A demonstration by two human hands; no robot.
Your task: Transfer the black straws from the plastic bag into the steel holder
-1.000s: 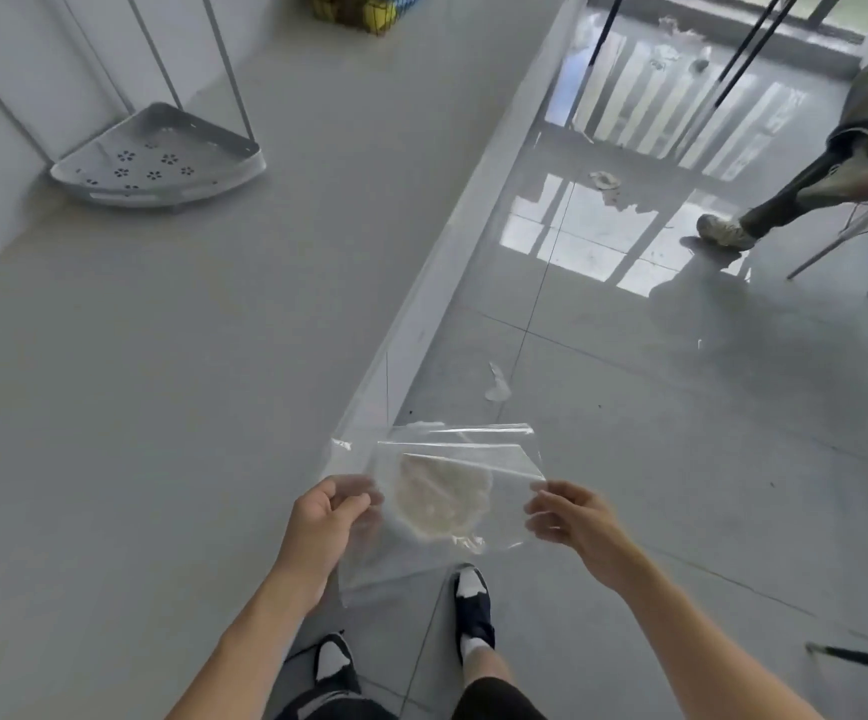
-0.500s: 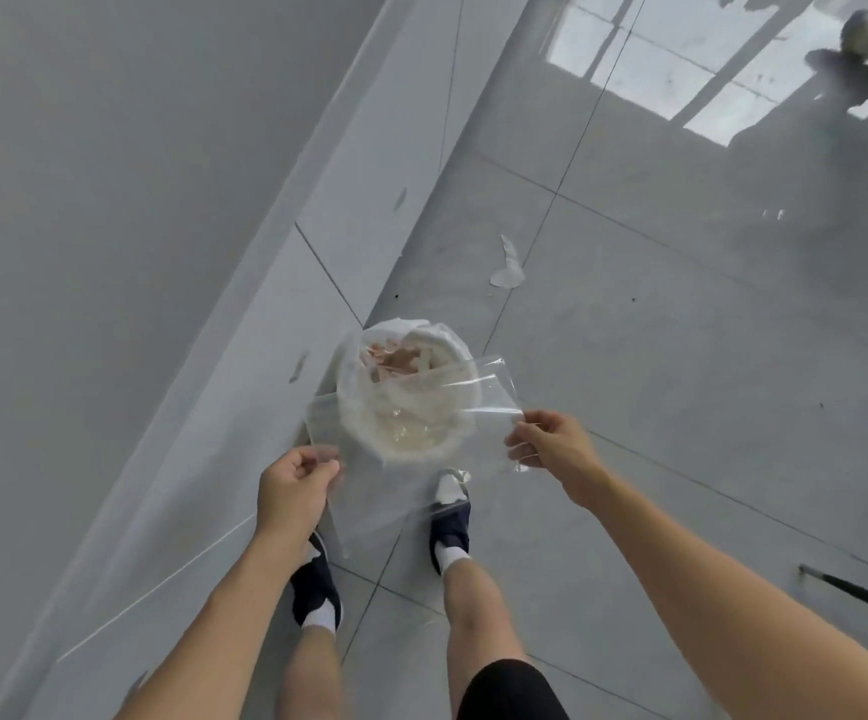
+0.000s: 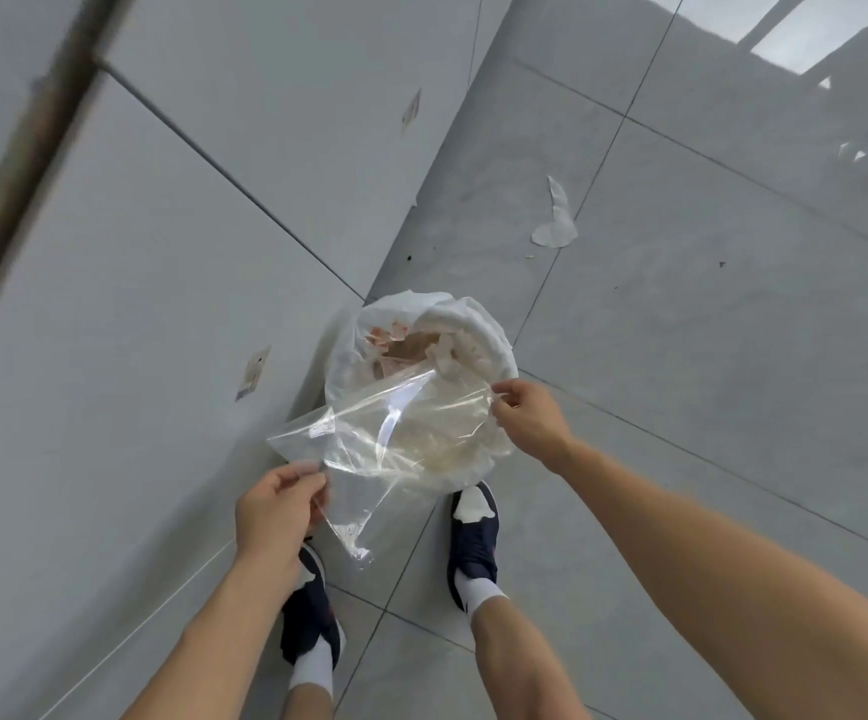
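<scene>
Clear plastic bag, crumpled, spread flat midair above white-lined bin.

plastic bag above bin | shoes below

No text, label, brand or number can be read. Two small stickers on the wall panels carry marks, one low and one higher up, but both are too small and blurred to make out. The plastic bag shows no print.
</scene>
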